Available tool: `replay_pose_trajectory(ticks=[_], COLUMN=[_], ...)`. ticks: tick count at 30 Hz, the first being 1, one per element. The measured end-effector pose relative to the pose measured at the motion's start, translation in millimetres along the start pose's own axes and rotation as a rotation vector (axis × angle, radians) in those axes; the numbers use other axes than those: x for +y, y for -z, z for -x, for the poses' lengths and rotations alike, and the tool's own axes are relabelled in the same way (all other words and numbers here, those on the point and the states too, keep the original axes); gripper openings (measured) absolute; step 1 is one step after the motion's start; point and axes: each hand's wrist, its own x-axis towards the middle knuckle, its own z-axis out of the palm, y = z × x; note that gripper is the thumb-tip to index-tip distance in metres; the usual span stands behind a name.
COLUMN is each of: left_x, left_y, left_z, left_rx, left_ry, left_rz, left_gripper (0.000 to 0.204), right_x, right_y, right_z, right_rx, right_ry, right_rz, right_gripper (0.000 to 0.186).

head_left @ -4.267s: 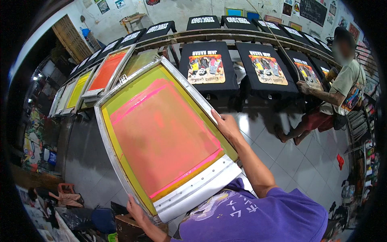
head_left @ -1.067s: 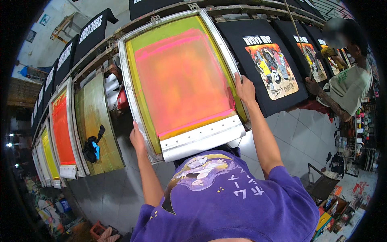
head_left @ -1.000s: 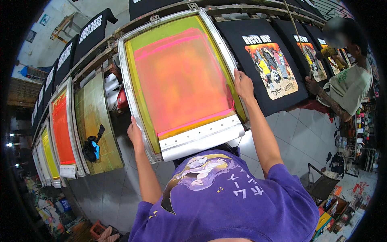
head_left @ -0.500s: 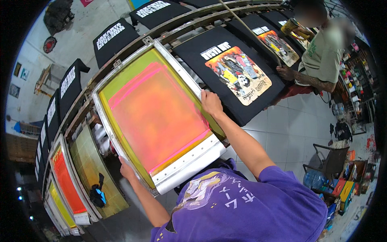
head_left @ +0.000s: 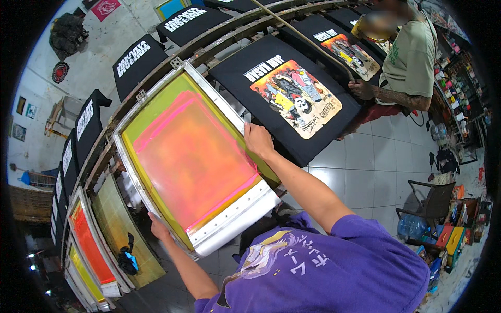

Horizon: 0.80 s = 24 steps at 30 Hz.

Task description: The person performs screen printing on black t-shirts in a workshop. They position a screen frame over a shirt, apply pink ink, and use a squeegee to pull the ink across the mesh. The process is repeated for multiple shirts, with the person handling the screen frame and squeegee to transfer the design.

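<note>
A screen-printing frame with a metal border, yellow-green mesh and a pink-orange middle lies tilted in front of me. My left hand grips its left side near the lower corner, with the fingers partly hidden beneath the rim. Its right side is held by my right hand, the fingers wrapped over the metal edge. Across the frame's near end runs a riveted white metal strip. Just right of the frame, a black shirt with a colourful print lies flat on a board.
At the right a co-worker grasps a long thin stick reaching over the boards. More black shirts line the far rail. Left stand a bare yellowish board and a red screen. A chair stands on the tiled floor.
The view has shifted, so frame, hands and shirts appear farther left. Both hands keep their hold on the frame. The co-worker is more upright, with the stick still in hand.
</note>
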Motion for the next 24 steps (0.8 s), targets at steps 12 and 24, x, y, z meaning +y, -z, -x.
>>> replay_pose_trajectory(ticks=[12, 24], left_x=[-10.6, -1.2], left_y=[-0.7, -0.4], left_z=[-9.3, 1.6], left_rx=[0.080, -0.025], left_ry=[-0.098, -0.192], left_rz=[-0.110, 0.000], left_gripper=[0.086, 0.080], right_x=[-1.5, -4.7], right_y=[1.9, -1.4], right_z=[2.0, 3.5], right_rx=[-0.016, 0.020], right_ry=[-0.005, -0.033], right_rz=[0.000, 0.063], right_gripper=[0.053, 0.052])
